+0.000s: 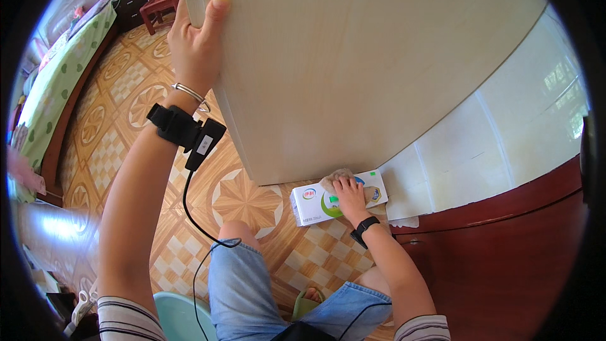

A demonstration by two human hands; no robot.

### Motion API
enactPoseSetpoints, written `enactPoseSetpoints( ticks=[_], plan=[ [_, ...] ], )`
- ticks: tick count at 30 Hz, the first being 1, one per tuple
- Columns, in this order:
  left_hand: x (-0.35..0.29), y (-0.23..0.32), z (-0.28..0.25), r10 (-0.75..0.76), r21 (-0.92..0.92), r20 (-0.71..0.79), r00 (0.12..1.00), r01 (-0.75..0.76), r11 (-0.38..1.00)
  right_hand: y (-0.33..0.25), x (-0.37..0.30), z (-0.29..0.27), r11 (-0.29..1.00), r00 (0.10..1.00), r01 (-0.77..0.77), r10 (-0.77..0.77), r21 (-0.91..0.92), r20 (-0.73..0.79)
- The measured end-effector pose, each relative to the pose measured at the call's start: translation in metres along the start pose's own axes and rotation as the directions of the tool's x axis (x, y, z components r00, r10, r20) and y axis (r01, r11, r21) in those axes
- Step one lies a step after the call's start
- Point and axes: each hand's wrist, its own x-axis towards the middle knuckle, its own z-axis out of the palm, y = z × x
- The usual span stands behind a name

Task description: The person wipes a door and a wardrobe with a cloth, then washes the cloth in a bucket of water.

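Observation:
A large pale wood-look panel stands upright in front of me. My left hand grips its left edge near the top, thumb on the front face and fingers hidden behind. Low down by the panel's bottom edge, my right hand is closed over a brown cloth. That cloth lies against the top of a white carton box with green and blue print. The box rests on the floor beside the panel's lower edge.
Patterned tile floor spreads around. To the right are a white tiled wall and a dark red wooden surface. A teal basin stands by my left leg. Further off are a bed and a red wooden chair.

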Motion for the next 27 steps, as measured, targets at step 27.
enactPoseSetpoints(
  ticks=[27],
  plan=[
    [-0.003,0.006,0.005,-0.082,-0.039,-0.008,0.997,0.081,0.996,-0.048,-0.057,-0.034,0.888,0.854,0.228,-0.379,0.400,0.356]
  ],
)
